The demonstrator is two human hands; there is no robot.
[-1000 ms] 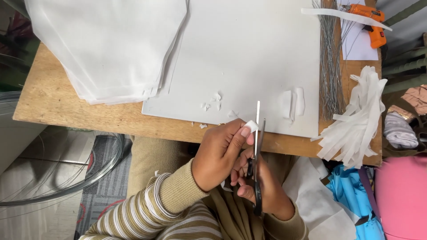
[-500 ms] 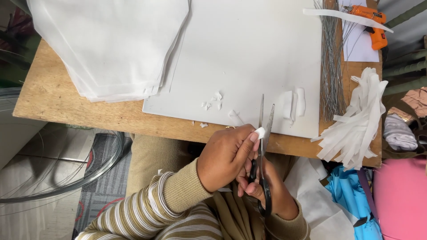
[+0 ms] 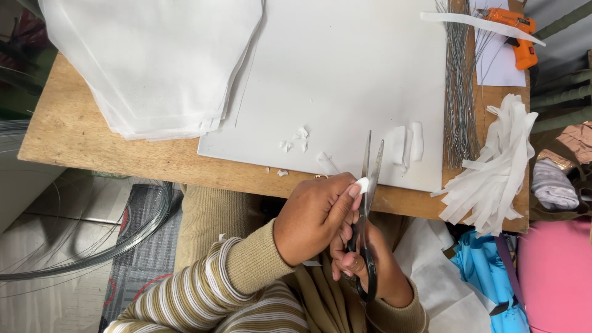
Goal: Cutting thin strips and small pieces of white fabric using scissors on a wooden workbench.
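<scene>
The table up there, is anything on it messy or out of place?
Small white offcuts lie scattered on the white sheet, and the bundle of white strips hangs over the table edge. Otherwise nothing looks damaged or spilled.

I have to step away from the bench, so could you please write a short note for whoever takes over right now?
Left hand: pinches a small white scrap at its fingertips, against the scissor blades.
Right hand: holds the black-handled scissors, blades slightly apart and pointing away over the table edge.
On the table: a stack of white fabric sheets, a white board, small white snippets, two cut pieces, a bundle of wires, a heap of white strips, an orange glue gun.
Done: some pieces are cut.
Left: the scrap in hand is not cut through.
</scene>
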